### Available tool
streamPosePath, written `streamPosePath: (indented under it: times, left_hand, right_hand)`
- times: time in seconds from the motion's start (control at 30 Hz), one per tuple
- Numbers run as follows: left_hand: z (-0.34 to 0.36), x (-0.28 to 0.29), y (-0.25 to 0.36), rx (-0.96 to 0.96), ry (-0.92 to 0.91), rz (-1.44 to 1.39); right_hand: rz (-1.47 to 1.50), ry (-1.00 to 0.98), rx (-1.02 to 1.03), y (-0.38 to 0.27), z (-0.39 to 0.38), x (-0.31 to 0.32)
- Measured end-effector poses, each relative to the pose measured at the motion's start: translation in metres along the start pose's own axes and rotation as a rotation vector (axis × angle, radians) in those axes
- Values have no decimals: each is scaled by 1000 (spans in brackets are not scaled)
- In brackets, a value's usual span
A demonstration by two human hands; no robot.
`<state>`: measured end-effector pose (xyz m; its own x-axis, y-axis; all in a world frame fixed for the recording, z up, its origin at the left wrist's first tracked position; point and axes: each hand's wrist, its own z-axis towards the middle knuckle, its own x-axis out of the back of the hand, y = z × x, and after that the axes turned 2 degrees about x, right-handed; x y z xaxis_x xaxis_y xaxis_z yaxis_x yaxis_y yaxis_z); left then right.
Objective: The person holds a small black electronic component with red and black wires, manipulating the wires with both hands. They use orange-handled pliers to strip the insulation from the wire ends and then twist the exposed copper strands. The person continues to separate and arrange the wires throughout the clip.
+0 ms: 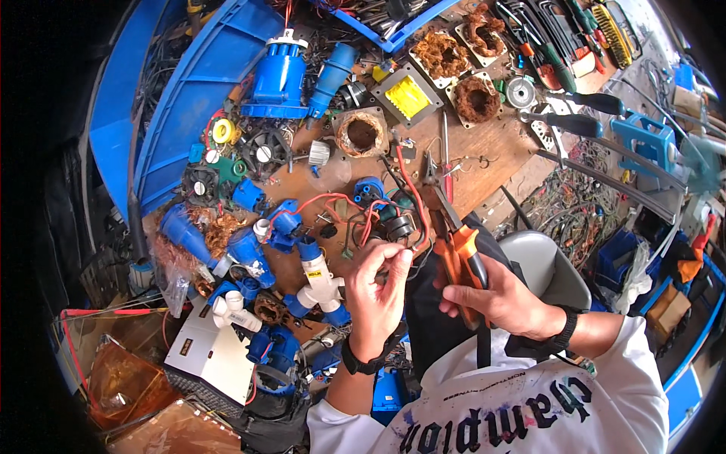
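Observation:
My left hand is closed, thumb and fingertips pinched together around a wire. A red wire arcs down to these fingertips from the workbench, with dark wires close beside it. My right hand is wrapped around the orange-and-black handles of a pair of pliers. Their metal jaws point up and away, just right of the red wire and apart from my left fingers. Beyond my left hand lie a round black part with wires and a blue round fitting.
Blue motor housings, square frames with copper windings and a white-and-blue pipe fitting crowd the wooden workbench. Screwdrivers and hand tools lie at the far right. A grey seat stands right of my legs.

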<state>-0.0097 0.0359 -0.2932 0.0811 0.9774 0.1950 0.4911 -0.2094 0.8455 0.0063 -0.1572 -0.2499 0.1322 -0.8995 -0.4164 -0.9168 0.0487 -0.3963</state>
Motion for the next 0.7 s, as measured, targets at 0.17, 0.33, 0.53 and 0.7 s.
streamPosePath:
  times: [0.17, 0.33, 0.53, 0.7]
  left_hand:
    - [-3, -1, 13, -83, 19, 84]
    - [-5, 1, 17, -74, -12, 70]
    - [-3, 1, 16, -134, 10, 98]
    - [1, 4, 22, -245, 27, 245]
  right_hand:
    - [1, 121, 109, -15, 14, -10]
    - [48, 203, 167, -20, 26, -13]
    - [9, 177, 170, -19, 30, -13]
    - [12, 201, 185, -22, 34, -19]
